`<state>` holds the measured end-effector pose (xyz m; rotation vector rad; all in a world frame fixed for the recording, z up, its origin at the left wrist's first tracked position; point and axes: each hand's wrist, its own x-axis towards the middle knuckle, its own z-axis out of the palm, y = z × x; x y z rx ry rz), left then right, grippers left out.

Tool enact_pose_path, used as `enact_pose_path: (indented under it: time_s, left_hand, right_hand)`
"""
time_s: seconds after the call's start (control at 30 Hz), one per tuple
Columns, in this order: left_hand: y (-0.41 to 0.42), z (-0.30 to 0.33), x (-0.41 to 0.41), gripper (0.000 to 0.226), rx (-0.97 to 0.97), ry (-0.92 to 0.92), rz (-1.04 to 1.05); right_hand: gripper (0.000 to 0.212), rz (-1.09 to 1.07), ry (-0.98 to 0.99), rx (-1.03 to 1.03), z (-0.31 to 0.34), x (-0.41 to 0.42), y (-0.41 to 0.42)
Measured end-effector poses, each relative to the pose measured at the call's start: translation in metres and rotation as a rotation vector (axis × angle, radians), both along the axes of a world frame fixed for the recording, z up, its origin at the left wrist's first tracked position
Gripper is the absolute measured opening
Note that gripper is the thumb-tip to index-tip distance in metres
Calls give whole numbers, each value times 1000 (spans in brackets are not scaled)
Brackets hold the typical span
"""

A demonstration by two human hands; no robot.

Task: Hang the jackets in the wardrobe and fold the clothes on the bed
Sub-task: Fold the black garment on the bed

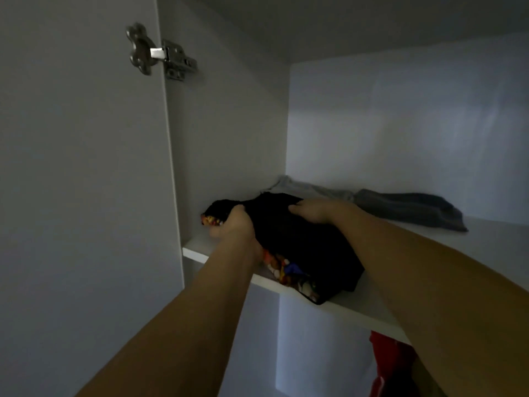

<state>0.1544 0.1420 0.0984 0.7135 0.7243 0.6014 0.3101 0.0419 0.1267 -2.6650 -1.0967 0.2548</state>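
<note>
I have the folded black garment (303, 247) on the wardrobe shelf (486, 245), my left hand (234, 227) with its grip curled round the left edge and my right hand (315, 210) flat on top, probably to keep the fold together while it settles.

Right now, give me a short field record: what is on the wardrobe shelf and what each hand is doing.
shelf: white wardrobe shelf
front item: folded black garment with a colourful print, lying on the shelf
behind it: grey folded clothes
left hand: grips the garment's left end
right hand: rests on top of the garment
below shelf: red fabric
</note>
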Motion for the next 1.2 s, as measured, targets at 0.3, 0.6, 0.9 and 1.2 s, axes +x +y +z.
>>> enact_pose_path:
  time_s: [0.3, 0.6, 0.9, 1.2]
  left_hand:
    - [21, 5, 4, 45, 96, -37, 41]
    - [33, -8, -19, 62, 240, 132, 251]
    - [20, -16, -18, 41, 1771, 555, 292]
    - [69, -37, -1, 54, 1988, 931, -404]
  right_hand:
    - [145, 29, 69, -164, -7, -104, -69]
    - [98, 129, -9, -281, -3, -93, -87]
    - [131, 110, 32, -307, 3, -87, -77]
    - [129, 92, 20, -267, -22, -94, -62]
